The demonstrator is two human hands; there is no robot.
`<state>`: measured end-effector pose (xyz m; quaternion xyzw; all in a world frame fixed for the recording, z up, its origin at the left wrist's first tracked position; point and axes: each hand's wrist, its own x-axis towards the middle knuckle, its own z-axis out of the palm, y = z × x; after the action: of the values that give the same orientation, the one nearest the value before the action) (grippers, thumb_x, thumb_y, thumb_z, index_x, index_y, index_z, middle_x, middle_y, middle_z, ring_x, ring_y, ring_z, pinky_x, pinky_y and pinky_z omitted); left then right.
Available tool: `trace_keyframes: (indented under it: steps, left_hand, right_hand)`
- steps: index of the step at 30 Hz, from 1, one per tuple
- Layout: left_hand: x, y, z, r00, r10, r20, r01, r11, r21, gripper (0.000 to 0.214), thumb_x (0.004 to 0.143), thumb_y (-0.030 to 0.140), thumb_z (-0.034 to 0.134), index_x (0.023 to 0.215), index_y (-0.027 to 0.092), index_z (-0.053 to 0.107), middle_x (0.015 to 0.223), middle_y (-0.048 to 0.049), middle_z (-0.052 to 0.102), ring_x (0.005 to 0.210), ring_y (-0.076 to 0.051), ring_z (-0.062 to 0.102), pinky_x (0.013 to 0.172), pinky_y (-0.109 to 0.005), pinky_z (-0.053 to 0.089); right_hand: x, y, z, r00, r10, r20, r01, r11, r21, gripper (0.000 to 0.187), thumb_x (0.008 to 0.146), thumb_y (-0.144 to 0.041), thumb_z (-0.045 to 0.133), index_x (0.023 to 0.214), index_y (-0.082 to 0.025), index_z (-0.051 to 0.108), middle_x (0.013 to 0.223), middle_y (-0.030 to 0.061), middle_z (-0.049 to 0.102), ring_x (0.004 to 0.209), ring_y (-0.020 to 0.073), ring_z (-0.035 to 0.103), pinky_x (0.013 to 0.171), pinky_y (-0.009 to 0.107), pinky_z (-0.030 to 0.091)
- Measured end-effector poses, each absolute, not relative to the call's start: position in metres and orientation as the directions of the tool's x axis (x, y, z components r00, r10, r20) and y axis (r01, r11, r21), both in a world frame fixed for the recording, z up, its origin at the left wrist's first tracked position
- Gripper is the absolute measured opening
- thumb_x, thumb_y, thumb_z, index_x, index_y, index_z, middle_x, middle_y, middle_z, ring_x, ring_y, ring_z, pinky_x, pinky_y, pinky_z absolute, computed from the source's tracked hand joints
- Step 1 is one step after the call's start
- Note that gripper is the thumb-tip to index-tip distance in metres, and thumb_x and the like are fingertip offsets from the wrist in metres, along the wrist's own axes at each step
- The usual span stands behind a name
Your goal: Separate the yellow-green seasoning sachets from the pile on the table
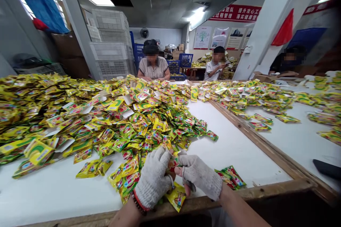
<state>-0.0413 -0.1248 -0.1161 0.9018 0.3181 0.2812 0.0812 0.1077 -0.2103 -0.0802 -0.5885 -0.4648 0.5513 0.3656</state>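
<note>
My left hand (156,177), in a white knit glove with bare fingertips, is closed around a small printed packet (173,163) with red and green on it. My right hand (201,175), gloved the same way, pinches at that packet's right side; its thumb and a fingertip show bare. A small dark, shiny thing beneath the right fingers is too hidden to name. Below the hands, a yellow packet (176,197) lies at the table's front edge. More packets (128,177) touch the left hand's side, and a few green-and-red packets (231,177) lie right of my right wrist.
A big heap of yellow-green packets (149,131) and open boxes (39,151) covers the left and middle of the white table (229,152). A wooden strip (255,138) divides the tabletop. A dark flat object (327,169) lies far right. Several people sit across; crates (110,51) stand behind.
</note>
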Motion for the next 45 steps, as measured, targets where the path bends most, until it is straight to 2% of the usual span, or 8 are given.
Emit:
trace_keyframes:
  steps: [5,9,14,19,27,34,39,45]
  left_hand:
    - [-0.047,-0.128,-0.085,0.630,0.763,0.145,0.395,-0.475,0.786,0.061,0.070,0.060,0.050,0.118,0.022,0.053,0.113,-0.0042,0.060,0.101,-0.011,0.055,0.091,-0.023,0.049]
    - [-0.049,-0.129,-0.069,0.707,0.708,-0.010,0.286,-0.272,0.919,0.054,0.073,0.060,0.046,0.098,0.014,0.060,0.096,-0.0021,0.064,0.083,-0.004,0.054,0.073,-0.011,0.044]
    - [-0.082,-0.109,-0.060,0.511,0.859,-0.035,0.568,-0.308,0.763,0.053,0.074,0.061,0.042,0.103,0.019,0.055,0.091,-0.0005,0.063,0.072,-0.002,0.050,0.064,-0.011,0.037]
    - [-0.126,-0.080,-0.065,0.205,0.976,-0.068,0.943,-0.179,0.279,0.068,0.071,0.073,0.021,0.077,0.018,0.060,0.084,-0.0085,0.065,0.074,-0.011,0.054,0.073,-0.022,0.037]
    - [-0.117,-0.076,-0.090,0.232,0.968,-0.092,0.918,-0.186,0.350,0.056,0.066,0.067,0.043,0.097,0.021,0.054,0.100,-0.0073,0.064,0.082,-0.014,0.059,0.070,-0.022,0.037]
    - [-0.123,-0.076,-0.083,0.184,0.982,-0.030,0.816,-0.136,0.562,0.051,0.067,0.051,0.054,0.112,0.026,0.052,0.101,-0.0006,0.066,0.086,-0.010,0.059,0.071,-0.016,0.038]
    - [-0.117,-0.084,-0.073,0.226,0.974,0.030,0.546,-0.152,0.824,0.050,0.066,0.055,0.056,0.102,0.020,0.060,0.101,0.0002,0.067,0.090,-0.007,0.058,0.081,-0.016,0.045]
    - [-0.111,-0.091,-0.073,0.169,0.985,0.041,0.355,-0.099,0.930,0.060,0.064,0.057,0.058,0.103,0.012,0.059,0.099,-0.0052,0.067,0.089,-0.008,0.058,0.079,-0.016,0.049]
  right_hand:
    - [0.115,-0.207,-0.087,0.143,0.944,-0.298,0.231,-0.324,-0.917,0.039,0.077,-0.054,0.043,0.070,-0.016,0.044,0.040,-0.0031,0.049,0.031,0.0032,0.033,0.037,0.015,0.028]
    - [0.116,-0.205,-0.088,0.248,0.969,0.017,0.540,-0.124,-0.833,0.038,0.077,-0.046,0.050,0.061,-0.012,0.050,0.063,0.0022,0.058,0.058,0.0034,0.048,0.058,0.015,0.039]
    - [0.146,-0.206,-0.076,0.423,0.904,0.061,0.378,-0.116,-0.919,0.032,0.070,-0.044,0.060,0.062,-0.013,0.054,0.056,-0.0015,0.049,0.054,0.0022,0.040,0.053,0.015,0.033]
    - [0.195,-0.211,-0.054,0.816,0.576,0.056,-0.219,0.397,-0.891,0.041,0.069,-0.053,0.055,0.097,-0.022,0.052,0.084,-0.0023,0.059,0.061,0.0021,0.052,0.059,0.017,0.044]
    - [0.126,-0.143,-0.090,0.352,0.935,0.040,0.518,-0.159,-0.840,0.045,0.071,-0.041,0.058,0.107,-0.014,0.060,0.096,0.0067,0.063,0.083,0.0109,0.055,0.077,0.024,0.046]
    - [0.123,-0.131,-0.114,0.282,0.944,0.173,0.780,-0.121,-0.614,0.054,0.073,-0.013,0.050,0.127,-0.020,0.050,0.125,0.0083,0.050,0.109,0.0132,0.050,0.096,0.023,0.039]
    - [0.095,-0.143,-0.101,0.042,0.961,0.275,0.833,0.119,-0.541,0.030,0.083,-0.034,0.046,0.104,-0.021,0.062,0.109,0.0038,0.054,0.095,0.0080,0.050,0.087,0.019,0.041]
    - [0.059,-0.138,-0.100,-0.127,0.983,0.134,0.878,0.174,-0.445,0.039,0.059,-0.047,0.070,0.082,-0.016,0.064,0.097,0.0029,0.054,0.084,0.0088,0.045,0.071,0.020,0.033]
